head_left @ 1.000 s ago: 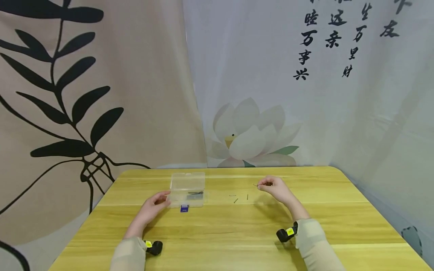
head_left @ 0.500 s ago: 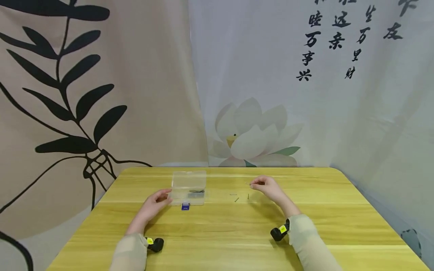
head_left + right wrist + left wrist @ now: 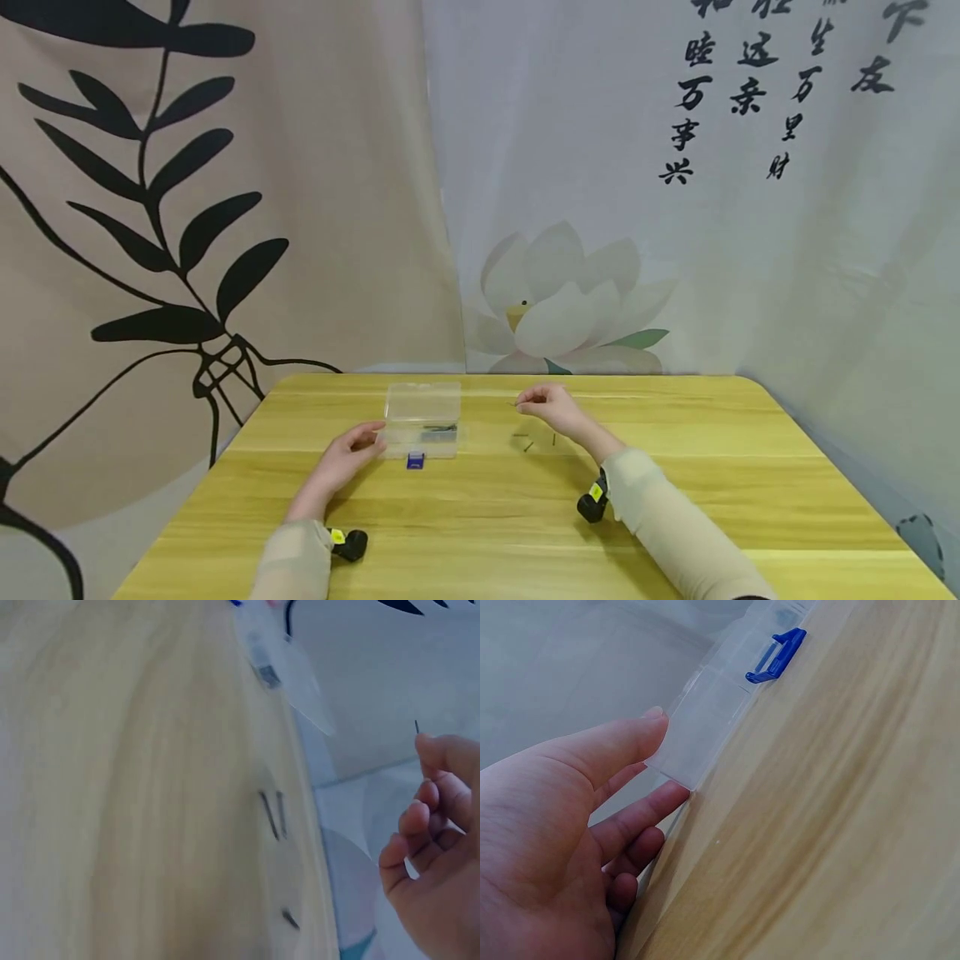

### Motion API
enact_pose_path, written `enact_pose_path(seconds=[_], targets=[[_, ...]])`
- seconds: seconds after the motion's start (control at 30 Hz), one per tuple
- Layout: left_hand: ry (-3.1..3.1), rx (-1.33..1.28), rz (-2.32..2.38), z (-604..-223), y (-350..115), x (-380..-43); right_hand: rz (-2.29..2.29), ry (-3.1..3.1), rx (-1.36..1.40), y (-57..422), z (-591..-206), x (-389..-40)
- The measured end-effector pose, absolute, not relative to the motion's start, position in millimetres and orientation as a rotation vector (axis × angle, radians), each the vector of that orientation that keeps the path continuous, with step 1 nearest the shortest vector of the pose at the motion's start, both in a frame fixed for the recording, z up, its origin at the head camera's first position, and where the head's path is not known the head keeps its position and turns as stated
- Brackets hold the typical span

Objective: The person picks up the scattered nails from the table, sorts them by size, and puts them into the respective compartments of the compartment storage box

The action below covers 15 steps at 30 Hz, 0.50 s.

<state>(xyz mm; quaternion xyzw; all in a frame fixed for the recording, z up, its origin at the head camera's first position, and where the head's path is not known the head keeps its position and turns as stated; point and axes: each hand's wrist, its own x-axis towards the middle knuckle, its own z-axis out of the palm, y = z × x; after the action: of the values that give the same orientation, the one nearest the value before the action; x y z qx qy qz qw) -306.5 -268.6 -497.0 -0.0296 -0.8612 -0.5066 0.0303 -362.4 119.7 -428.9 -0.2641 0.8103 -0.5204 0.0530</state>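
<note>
A clear plastic box (image 3: 397, 437) stands with its lid (image 3: 422, 402) raised; its blue latch (image 3: 781, 656) hangs at the front. Several dark thin pieces (image 3: 441, 428) lie in its right part. My left hand (image 3: 348, 457) holds the box's left end, thumb at the upper edge and fingertips low against the side. Right of the box and above the table, my right hand (image 3: 547, 403) pinches a thin dark nail (image 3: 417, 727) between thumb and forefinger, its tip poking out. Three similar nails (image 3: 268, 816) lie on the wood below that hand.
The wooden table (image 3: 480, 533) has its far edge just behind the box lid. Beyond it hangs a printed cloth (image 3: 360, 208) with leaves, a lotus and writing. Each wrist carries a small black camera (image 3: 592, 498).
My right hand has moved left with the nail, from right of the loose nails to above and behind them, closer to the box. The left hand has stayed at the box.
</note>
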Motion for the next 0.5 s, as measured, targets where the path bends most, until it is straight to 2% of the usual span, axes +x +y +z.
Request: enact_pose_path(seconds=[0.17, 0.5], targets=[[-2.664, -0.079, -1.556, -497, -267, -306, -1.594, 2.432, -0.839, 100, -460, -383], [-2.66, -0.087, -1.539, -497, -266, -306, -1.525, 2.454, -0.879, 62, -464, -381]])
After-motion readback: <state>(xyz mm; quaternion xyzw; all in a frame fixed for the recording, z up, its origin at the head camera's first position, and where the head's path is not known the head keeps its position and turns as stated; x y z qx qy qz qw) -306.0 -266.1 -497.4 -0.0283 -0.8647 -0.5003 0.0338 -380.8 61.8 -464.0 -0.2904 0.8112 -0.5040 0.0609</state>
